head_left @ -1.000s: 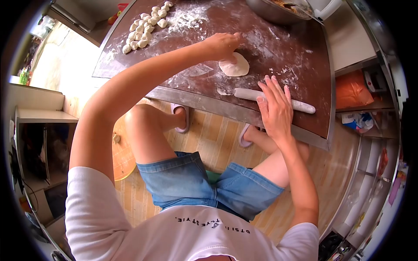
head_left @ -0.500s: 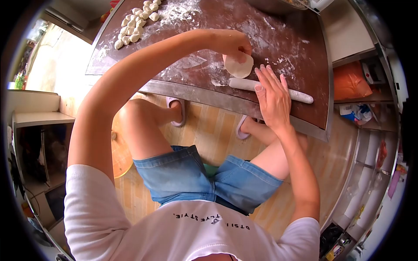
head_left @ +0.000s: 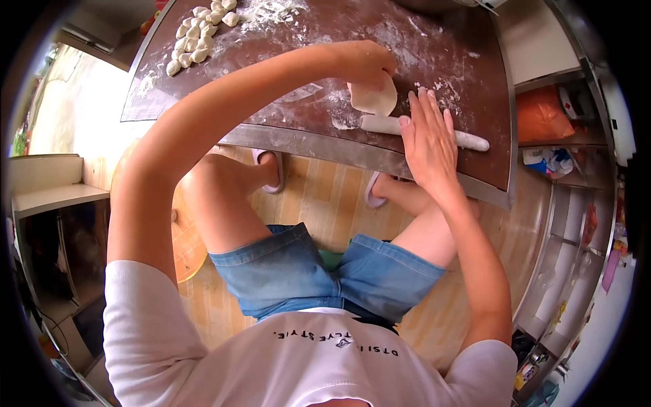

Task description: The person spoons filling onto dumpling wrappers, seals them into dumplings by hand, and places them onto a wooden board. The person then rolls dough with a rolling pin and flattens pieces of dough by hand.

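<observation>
A round, flat dough wrapper lies on the floured table, its far edge pinched in the curled fingers of my left hand. Part of the wrapper is hidden under that hand. Close to its near edge is a pale, flour-dusted rolling pin, parallel to the table's front edge. My right hand rests flat across the pin, palm down with fingers stretched forward. It covers the middle of the pin, and both ends stick out.
Several small dough pieces are clustered at the far left of the brown table. Loose flour is spread beside them. A metal strip edges the table's front, above my knees. Shelves stand to the right.
The wrapper's near edge has come closer to the rolling pin, and its outline looks less round. My right hand's fingers have moved slightly right. The whole view has shifted a little.
</observation>
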Demonstrator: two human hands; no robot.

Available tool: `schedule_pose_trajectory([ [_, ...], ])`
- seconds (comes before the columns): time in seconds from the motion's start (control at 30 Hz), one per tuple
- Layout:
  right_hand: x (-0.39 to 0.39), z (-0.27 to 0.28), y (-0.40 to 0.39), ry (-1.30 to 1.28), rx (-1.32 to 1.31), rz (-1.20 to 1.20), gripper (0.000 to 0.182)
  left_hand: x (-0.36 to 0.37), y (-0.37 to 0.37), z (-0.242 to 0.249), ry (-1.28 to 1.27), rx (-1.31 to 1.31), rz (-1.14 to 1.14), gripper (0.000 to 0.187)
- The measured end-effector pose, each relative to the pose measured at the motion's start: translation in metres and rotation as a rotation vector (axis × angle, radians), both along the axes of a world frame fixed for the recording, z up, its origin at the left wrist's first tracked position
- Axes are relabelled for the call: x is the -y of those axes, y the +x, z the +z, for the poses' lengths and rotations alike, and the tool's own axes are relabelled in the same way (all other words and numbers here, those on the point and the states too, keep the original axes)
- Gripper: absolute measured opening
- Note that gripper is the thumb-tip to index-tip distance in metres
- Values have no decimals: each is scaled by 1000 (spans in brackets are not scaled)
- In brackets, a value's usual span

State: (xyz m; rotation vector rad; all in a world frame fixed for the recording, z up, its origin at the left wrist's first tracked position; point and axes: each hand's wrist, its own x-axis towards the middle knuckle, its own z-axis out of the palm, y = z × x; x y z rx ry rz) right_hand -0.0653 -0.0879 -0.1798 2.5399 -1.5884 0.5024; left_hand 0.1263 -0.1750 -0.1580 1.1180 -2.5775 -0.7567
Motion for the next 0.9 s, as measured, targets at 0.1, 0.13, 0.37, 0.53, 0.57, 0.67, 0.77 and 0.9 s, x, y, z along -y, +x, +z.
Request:
schedule_pose_trajectory([
  [0.1, 44, -5, 10, -53, -32, -72, 51, -3, 1, 20, 40, 105, 44, 30],
  [0.13, 62, -4, 15, -92, -52, -106, 51, -3, 0, 19, 12, 125, 40, 31],
  [0.37, -4, 1, 3, 12, 16, -32, 51, 3, 3, 9, -66, 69, 18, 28],
  [0.53, 73, -6, 19, -131, 13, -122, 51, -4, 5, 17, -167, 56, -62, 28],
  [0.57, 90, -6, 22, -129, -35, -145, 51, 7, 2, 16, -128, 176, -27, 30],
  [0.67, 71, -14, 14, -78, -3, -101, 53, 15, 3, 16, -67, 147, -125, 30],
  [0.77, -8, 0, 0, 16, 13, -27, 50, 7, 1, 17, -10, 158, -103, 29],
  [0.9, 46, -7, 9, -51, 31, -73, 51, 2, 2, 14, -24, 117, -92, 29],
])
